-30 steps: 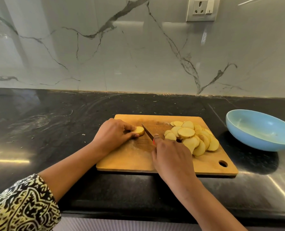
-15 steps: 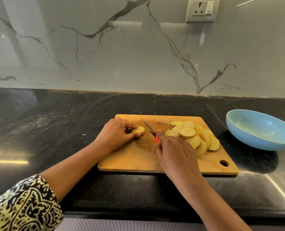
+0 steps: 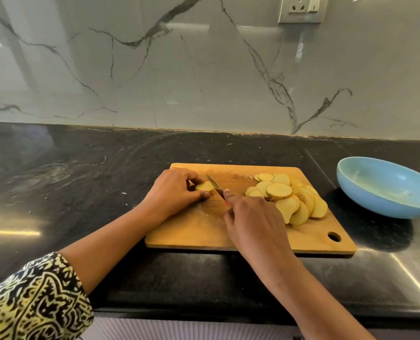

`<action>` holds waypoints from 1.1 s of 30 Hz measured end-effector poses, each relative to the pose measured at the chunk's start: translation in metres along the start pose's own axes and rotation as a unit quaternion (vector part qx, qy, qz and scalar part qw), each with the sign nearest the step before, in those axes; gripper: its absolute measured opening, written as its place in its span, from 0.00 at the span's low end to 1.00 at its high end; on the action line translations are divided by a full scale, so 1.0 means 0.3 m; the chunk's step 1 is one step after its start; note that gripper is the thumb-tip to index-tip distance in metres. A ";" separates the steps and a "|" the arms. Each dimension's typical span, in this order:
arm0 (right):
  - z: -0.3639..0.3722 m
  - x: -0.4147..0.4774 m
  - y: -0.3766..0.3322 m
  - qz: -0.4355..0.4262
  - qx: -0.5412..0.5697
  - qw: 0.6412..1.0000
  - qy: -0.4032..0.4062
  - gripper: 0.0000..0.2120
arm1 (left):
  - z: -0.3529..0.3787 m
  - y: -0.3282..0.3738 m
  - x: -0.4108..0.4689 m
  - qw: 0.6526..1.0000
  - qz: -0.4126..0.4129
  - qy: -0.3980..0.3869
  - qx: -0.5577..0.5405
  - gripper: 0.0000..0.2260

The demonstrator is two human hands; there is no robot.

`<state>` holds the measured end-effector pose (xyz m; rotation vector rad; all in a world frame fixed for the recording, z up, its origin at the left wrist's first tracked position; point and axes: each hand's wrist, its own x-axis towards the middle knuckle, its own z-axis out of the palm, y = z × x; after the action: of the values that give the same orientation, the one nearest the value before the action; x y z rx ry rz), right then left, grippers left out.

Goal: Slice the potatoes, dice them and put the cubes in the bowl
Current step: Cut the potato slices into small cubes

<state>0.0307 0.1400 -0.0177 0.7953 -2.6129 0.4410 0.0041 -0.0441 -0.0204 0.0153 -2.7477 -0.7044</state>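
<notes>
On the wooden cutting board (image 3: 196, 231) my left hand (image 3: 173, 192) pinches a small end piece of potato (image 3: 204, 187) between thumb and fingers. My right hand (image 3: 251, 218) grips a knife (image 3: 215, 186) with a red handle, index finger along its back. The blade touches the right side of the potato piece. A pile of several round potato slices (image 3: 286, 198) lies on the right half of the board. The light blue bowl (image 3: 385, 187) stands on the counter to the right of the board and holds no potato.
The board lies on a black stone counter (image 3: 69, 182) backed by a white marble wall with a socket (image 3: 302, 8) at top right. The counter's front edge runs just below my forearms.
The knife has moved left, from beside the slice pile back against the potato piece in my left hand. The slice pile and bowl have not moved.
</notes>
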 end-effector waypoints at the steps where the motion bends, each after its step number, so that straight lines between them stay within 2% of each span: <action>1: 0.000 -0.001 0.003 0.000 0.005 1.000 0.000 0.24 | 0.000 0.000 0.001 1.000 -0.001 -0.001 0.000 0.18; 11: -0.002 0.003 0.011 -0.012 0.009 1.000 -0.003 0.23 | -0.001 -0.001 0.008 1.000 -0.008 -0.018 -0.024 0.19; 15: -0.002 0.071 0.005 -0.011 0.027 0.998 -0.063 0.19 | -0.002 0.001 0.006 0.999 -0.008 -0.010 -0.033 0.17; 18: -0.010 0.055 0.000 -0.032 0.016 0.996 -0.078 0.18 | 0.002 0.005 0.002 1.000 -0.003 0.000 -0.031 0.16; 22: -0.040 -0.050 0.019 -0.052 0.013 0.997 -0.053 0.21 | 0.004 0.001 0.002 1.000 -0.008 -0.001 -0.025 0.17; 33: -0.055 -0.015 0.013 0.000 0.044 0.999 -0.022 0.21 | -0.032 -0.025 0.000 0.999 -0.025 -0.023 -0.040 0.17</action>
<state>0.0362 0.1517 -0.0056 0.8420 -2.6490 0.5491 0.0065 -0.0550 -0.0160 0.0508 -2.7688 -0.8384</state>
